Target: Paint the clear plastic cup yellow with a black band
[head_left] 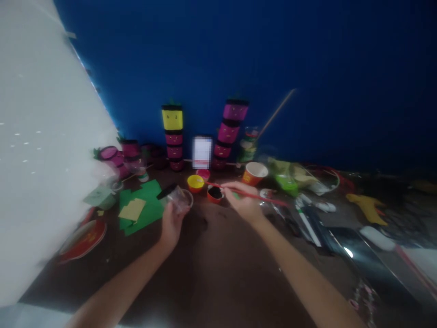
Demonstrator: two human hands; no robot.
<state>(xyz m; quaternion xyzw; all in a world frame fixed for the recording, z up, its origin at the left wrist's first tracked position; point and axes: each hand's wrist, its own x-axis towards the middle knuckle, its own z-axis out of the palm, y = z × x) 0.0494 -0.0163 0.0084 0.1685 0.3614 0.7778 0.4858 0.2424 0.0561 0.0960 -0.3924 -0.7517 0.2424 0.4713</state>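
Note:
My left hand is closed around a clear plastic cup with a black band at one end, tilted on its side. In my right hand is a thin red paintbrush, its tip pointing left at the small cup of yellow paint. Just below that hand's fingertips stands a red-orange cup of black paint. A pink paint cup sits behind the yellow one. Motion blur hides whether the brush tip touches the yellow paint.
Painted cup stacks, one yellow-topped and one purple, rise by the blue wall, with a phone between them. Green paper lies left. Rightward are a paper cup, a yellow glue gun and a dark shiny slab.

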